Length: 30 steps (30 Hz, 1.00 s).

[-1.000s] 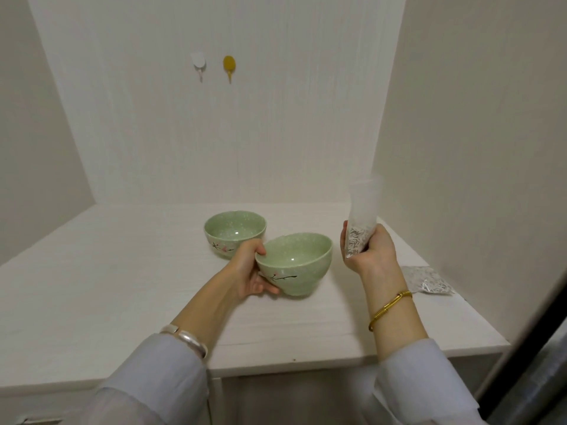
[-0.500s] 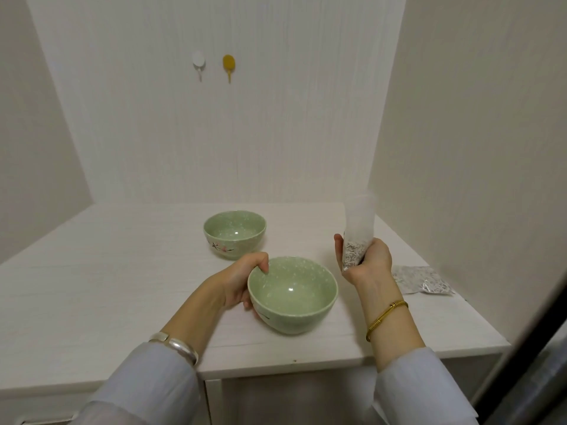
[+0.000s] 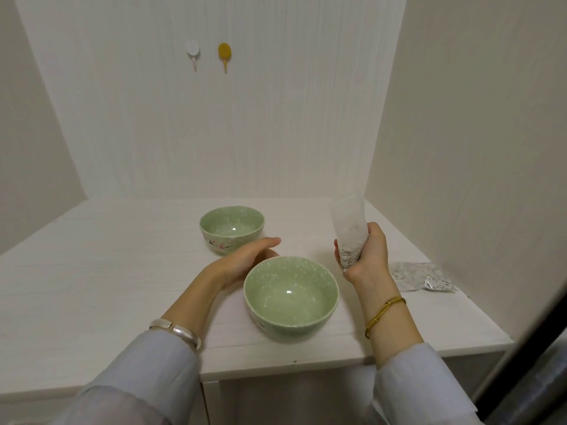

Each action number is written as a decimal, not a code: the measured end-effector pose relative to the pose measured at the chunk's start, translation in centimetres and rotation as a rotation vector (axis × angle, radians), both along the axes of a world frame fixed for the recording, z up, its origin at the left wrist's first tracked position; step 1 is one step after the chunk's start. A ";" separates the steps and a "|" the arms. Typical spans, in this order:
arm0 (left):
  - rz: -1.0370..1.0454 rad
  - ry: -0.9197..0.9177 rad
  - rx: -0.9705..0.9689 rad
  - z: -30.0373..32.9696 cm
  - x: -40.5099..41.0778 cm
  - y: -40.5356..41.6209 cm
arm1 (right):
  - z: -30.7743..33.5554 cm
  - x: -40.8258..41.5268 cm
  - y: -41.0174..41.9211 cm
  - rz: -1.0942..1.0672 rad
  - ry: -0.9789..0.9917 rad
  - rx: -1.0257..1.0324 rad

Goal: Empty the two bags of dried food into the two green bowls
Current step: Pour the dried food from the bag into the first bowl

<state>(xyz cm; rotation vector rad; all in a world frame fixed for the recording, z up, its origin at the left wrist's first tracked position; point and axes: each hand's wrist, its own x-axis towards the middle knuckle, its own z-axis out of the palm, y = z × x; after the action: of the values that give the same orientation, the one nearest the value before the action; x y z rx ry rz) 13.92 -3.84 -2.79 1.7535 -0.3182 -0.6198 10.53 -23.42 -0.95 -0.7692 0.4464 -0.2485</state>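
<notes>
Two green bowls stand on the white table (image 3: 92, 289). The near bowl (image 3: 291, 297) sits upright close to the front edge with nothing inside. The far bowl (image 3: 232, 229), with a flower pattern, is behind it and also holds nothing. My left hand (image 3: 245, 262) hovers open just left of the near bowl's rim, fingers stretched out. My right hand (image 3: 368, 256) grips a clear bag of dried food (image 3: 349, 237), held upright to the right of the near bowl, contents settled at its bottom. A second bag of dried food (image 3: 425, 276) lies flat on the table at the right.
Walls close in the table at the back and on both sides. Two hooks, a white hook (image 3: 194, 52) and a yellow hook (image 3: 224, 55), are stuck on the back wall. A dark frame edge (image 3: 537, 326) runs down the lower right corner.
My left hand brought the near bowl toward the front edge, set it upright and let go of it. My right hand kept the bag upright and shifted slightly.
</notes>
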 end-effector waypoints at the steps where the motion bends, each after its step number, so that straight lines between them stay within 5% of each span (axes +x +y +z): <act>1: 0.004 -0.003 -0.067 -0.3 0.1 -0.2 | 0.0 0.0 -0.1 0.002 0.002 -0.034; 9: -0.074 -0.033 -0.245 -1.8 0.7 -0.2 | -0.1 0.0 0.1 -0.038 0.004 -0.300; 30: -0.004 -0.040 -0.248 -2.7 1.1 -0.3 | 0.6 -0.6 0.9 -0.165 -0.106 -0.793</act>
<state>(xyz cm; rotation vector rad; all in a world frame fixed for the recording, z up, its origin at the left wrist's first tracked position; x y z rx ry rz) 15.01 -4.15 -5.44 1.5286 -0.4087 -0.5249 9.89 -22.56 -0.34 -1.4871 0.3028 -0.6381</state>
